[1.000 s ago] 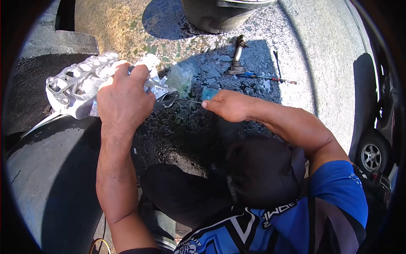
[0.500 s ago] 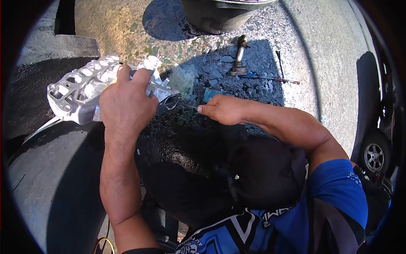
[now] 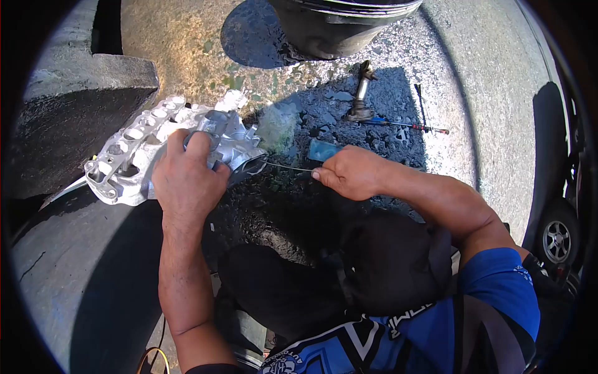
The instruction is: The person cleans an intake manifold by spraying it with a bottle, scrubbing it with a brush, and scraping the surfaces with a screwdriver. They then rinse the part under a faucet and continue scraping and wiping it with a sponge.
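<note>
A silvery cast-metal intake manifold (image 3: 138, 138) lies tilted at the left, a row of ports along its far side. My left hand (image 3: 190, 165) grips its near part, fingers curled over the casting and thumb toward the opening at its right end. Closed in a fist, my right hand (image 3: 352, 173) holds a thin metal rod (image 3: 289, 166) whose far end reaches into that opening. The rod's other end is hidden in the fist. Just behind this hand, a translucent blue object (image 3: 322, 150) lies on the wet ground, partly covered.
A large dark bucket (image 3: 342, 28) stands at the top. Below it are a dirty metal part with a shaft (image 3: 361, 93) and a thin screwdriver-like tool (image 3: 408, 126). A stone-like block (image 3: 93, 81) borders the manifold at left. A vehicle wheel (image 3: 556, 241) shows far right.
My right hand has drawn back to the right, so more of the rod shows outside the opening. My left hand keeps its grip on the manifold. The whole view has shifted slightly.
</note>
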`<state>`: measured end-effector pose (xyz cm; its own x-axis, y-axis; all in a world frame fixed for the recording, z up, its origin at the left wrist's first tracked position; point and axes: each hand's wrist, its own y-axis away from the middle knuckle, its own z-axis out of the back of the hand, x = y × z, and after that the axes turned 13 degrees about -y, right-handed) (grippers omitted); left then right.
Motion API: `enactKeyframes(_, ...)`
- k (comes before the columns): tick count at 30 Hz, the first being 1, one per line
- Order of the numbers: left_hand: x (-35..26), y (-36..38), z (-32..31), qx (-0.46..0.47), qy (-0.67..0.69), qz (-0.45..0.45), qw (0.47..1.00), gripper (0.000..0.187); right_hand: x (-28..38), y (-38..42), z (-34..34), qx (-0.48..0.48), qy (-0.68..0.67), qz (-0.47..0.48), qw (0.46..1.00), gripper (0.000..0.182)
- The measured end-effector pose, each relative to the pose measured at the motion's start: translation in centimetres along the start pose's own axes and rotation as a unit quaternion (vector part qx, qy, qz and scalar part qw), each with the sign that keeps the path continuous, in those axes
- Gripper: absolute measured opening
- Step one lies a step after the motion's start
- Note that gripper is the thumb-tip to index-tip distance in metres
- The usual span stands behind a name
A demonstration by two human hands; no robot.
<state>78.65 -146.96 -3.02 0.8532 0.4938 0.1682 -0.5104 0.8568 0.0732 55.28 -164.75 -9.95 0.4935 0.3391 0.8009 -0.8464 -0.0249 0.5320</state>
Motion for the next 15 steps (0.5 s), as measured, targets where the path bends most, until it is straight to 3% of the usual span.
enactKeyframes(3, 1.5, 2.4, -1.4, -0.015, 0.044, 0.064, 0.997, 0.041, -1.7, 2.4, 1.2, -0.003, 0.006, 0.008, 1.000, 0.049)
enactKeyframes(4, 2.0, 3.6, -2.4, -0.025, 0.041, 0.074, 0.996, 0.051, -3.1, 3.0, 1.3, -0.011, -0.003, -0.020, 1.000, 0.050)
enactKeyframes(7, 1.8, 6.4, -4.2, -0.085, 0.077, 0.038, 0.993, 0.065, -7.0, 5.3, 1.5, -0.079, -0.033, -0.101, 0.991, 0.048)
enactKeyframes(9, 0.8, 8.2, -5.2, -0.103, 0.056, 0.025, 0.993, 0.098, -11.0, 6.2, 0.7, -0.130, 0.021, -0.154, 0.979, 0.045)
enactKeyframes(11, 0.8, 10.2, -6.7, -0.111, 0.065, 0.032, 0.991, 0.105, -15.1, 7.3, -0.7, -0.196, 0.054, -0.174, 0.963, 0.041)
enactKeyframes(15, 0.9, 13.1, -9.6, -0.157, 0.089, 0.058, 0.982, 0.105, -19.8, 9.2, -2.7, -0.216, 0.064, -0.206, 0.952, 0.037)
